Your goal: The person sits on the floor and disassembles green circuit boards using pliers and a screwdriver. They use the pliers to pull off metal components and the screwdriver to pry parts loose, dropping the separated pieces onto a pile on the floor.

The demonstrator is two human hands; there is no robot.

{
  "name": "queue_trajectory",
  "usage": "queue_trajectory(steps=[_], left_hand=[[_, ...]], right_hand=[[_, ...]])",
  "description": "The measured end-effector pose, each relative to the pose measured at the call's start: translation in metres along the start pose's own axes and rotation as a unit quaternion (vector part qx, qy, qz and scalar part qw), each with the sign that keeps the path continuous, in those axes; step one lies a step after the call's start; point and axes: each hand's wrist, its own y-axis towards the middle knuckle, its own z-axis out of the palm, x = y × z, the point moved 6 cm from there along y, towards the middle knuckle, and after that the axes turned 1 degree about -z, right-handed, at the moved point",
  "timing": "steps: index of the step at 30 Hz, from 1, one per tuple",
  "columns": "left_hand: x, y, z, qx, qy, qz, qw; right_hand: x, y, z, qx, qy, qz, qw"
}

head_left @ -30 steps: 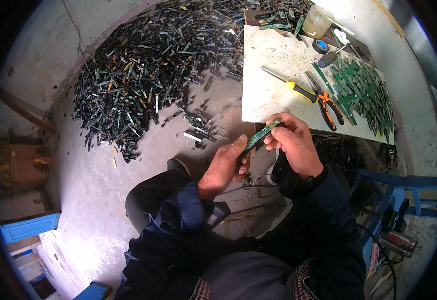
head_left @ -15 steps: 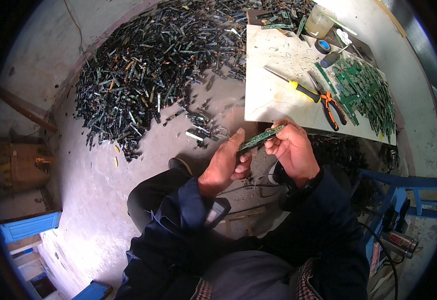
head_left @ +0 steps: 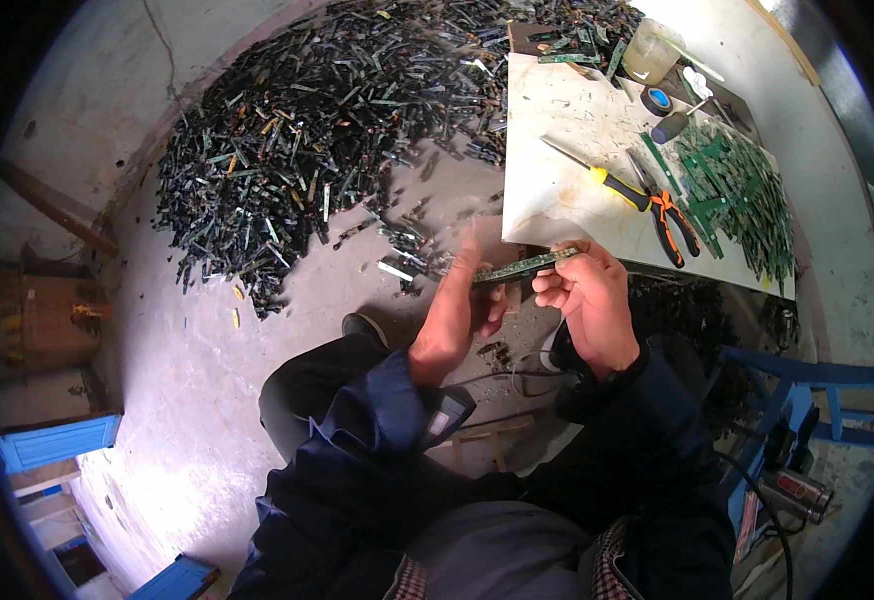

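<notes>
1) Narrow green-and-dark flat strip, looks like circuit board [head_left: 522, 268]: up in the air btwn both hands, just off the near edge of the board; lies nearly level, R end a bit higher
2) Bare right hand [head_left: 597, 305]: thumb + fingertips pinched narrow on the strip's R end; other fingers curled under
3) Bare left hand [head_left: 447, 318]: at the strip's L end; thumb up & blurred, fingers part-curled below; can't tell if it grips or only steadies
4) Step in hand, my read: handling the strip btwn two hands, R pinch prob. bearing it; next move calls for a firm R pinch & the L thumb placed w/ care, else the strip could tip or slip
5) Surface: flat off-white board [head_left: 557, 190] w/ dark specks; on it a yellow-and-black-handled tool w/ long metal shaft [head_left: 621, 190], next to black-and-orange-handled metal pliers [head_left: 672, 228]; R of these, a heap of flat green strips [head_left: 747, 190]; farther back, a round black-and-blue roll [head_left: 656, 100] & a cloudy see-through plastic tub [head_left: 650, 52]
6) Room: grey concrete floor [head_left: 177, 370] w/ a big spread of dark narrow strips [head_left: 287, 150], a few loose bits nearer the hands; low R, a blue-painted frame [head_left: 807, 370], seat or stand, unclear; silver cylindrical metal device [head_left: 802, 492] beside it; pale scuffed wall [head_left: 72, 90] far L
</notes>
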Motion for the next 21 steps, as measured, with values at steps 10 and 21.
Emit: queue_trajectory(steps=[10, 21], left_hand=[[-0.017, -0.002, 0.007, -0.051, 0.028, 0.001, 0.998], [-0.018, 0.020, 0.032, 0.016, 0.004, 0.020, 1.000]], right_hand=[[-0.010, -0.010, -0.001, 0.011, 0.048, 0.039, 0.998], [0.008, -0.018, -0.009, -0.013, 0.037, 0.005, 0.999]])
